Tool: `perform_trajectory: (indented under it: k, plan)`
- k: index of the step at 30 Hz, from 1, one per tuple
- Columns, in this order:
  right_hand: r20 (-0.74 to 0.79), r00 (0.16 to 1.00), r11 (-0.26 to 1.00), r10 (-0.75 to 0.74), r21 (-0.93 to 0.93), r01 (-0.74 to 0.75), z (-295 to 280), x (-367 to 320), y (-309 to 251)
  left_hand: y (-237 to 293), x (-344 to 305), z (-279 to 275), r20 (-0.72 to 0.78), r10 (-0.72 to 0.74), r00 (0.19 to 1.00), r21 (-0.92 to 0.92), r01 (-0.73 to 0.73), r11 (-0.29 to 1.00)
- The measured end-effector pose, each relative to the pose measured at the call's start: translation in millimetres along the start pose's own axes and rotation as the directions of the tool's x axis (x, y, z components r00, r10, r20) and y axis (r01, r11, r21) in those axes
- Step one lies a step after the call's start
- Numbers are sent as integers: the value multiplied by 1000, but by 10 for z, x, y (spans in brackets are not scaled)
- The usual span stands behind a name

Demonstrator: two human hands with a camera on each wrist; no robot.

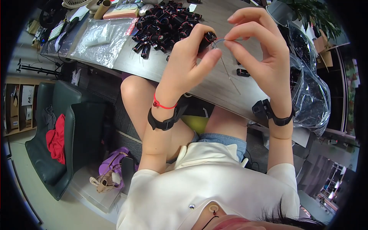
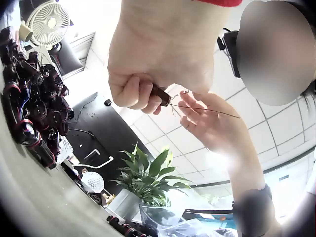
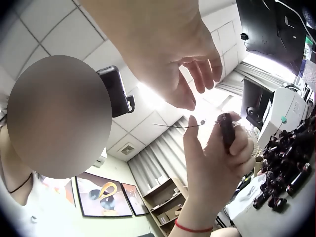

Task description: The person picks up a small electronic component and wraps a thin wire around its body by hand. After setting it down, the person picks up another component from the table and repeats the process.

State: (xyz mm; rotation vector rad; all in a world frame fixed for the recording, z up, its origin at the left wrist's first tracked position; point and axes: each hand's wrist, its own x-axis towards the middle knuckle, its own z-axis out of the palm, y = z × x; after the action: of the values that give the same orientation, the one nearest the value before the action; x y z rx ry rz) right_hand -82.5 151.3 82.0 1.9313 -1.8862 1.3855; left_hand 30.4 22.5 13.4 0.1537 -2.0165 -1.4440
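My left hand [image 1: 184,67] grips a small black cylinder [image 1: 207,41], its curled fingers wrapped round the body. Thin wires come out of the cylinder's end, and one long wire [image 1: 229,76] hangs down toward the table's front edge. In the head view my right hand [image 1: 266,51] pinches a fine bluish wire between thumb and index finger, its other fingers loosely bent. The left wrist view shows the dark cylinder [image 2: 160,95] poking out of the fist with several loose wires. In the right wrist view the cylinder [image 3: 227,131] stands upright in the left hand.
A heap of similar black cylinders [image 1: 165,25] covers the back of the table [image 1: 126,57]. One cylinder [image 1: 242,72] lies apart near the right hand. Clear plastic bags [image 1: 101,42] lie at left, and a bulging plastic bag [image 1: 312,96] hangs at right. A potted plant [image 1: 318,15] stands behind.
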Motion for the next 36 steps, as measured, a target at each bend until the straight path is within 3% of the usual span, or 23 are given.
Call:
perform_trajectory:
  k: [2, 7, 9, 11, 13, 14, 16, 18, 20, 33, 35, 36]
  plan:
    - [9, 999, 999, -32, -26, 32, 28, -11, -13, -71, 4, 36, 1, 134, 991, 186, -132, 974]
    - [59, 983, 968, -174, -172, 182, 226, -67, -31, -167, 26, 164, -72, 324, 943, 346, -281, 895]
    - [77, 974, 950, -213, -217, 225, 262, -82, -27, -177, 21, 204, -109, 271, 956, 268, -234, 935]
    - [-10, 983, 967, -185, -178, 180, 263, -69, -6, -176, 26, 189, -129, 247, 960, 230, -213, 950]
    - [-51, 983, 974, -179, -153, 169, 270, -50, 40, -134, 42, 120, -114, -37, 993, -172, 17, 985]
    - [-122, 990, 997, -70, -38, 65, 275, -57, 95, -113, 44, 93, -64, -170, 983, -363, 136, 922]
    - [-218, 960, 970, 174, 206, -129, 297, -80, 184, -88, 30, 79, -48, -189, 981, -436, 149, 887]
    - [-177, 963, 948, 201, 282, -146, 341, -87, 214, -69, 25, 88, 6, -222, 975, -575, 185, 797]
    - [-93, 962, 883, 256, 427, -194, 370, -99, 230, -74, 21, 116, 13, -213, 977, -574, 182, 798]
    - [-221, 951, 868, 218, 489, -85, 371, -96, 266, -66, -5, 166, 85, -94, 992, -575, 126, 808]
    - [-226, 971, 945, 80, 328, -1, 325, -80, 301, -64, 10, 176, 94, -92, 991, -569, 129, 812]
    - [-213, 977, 968, 13, 248, 41, 317, -86, 307, -75, 22, 195, 29, -53, 998, -550, 60, 833]
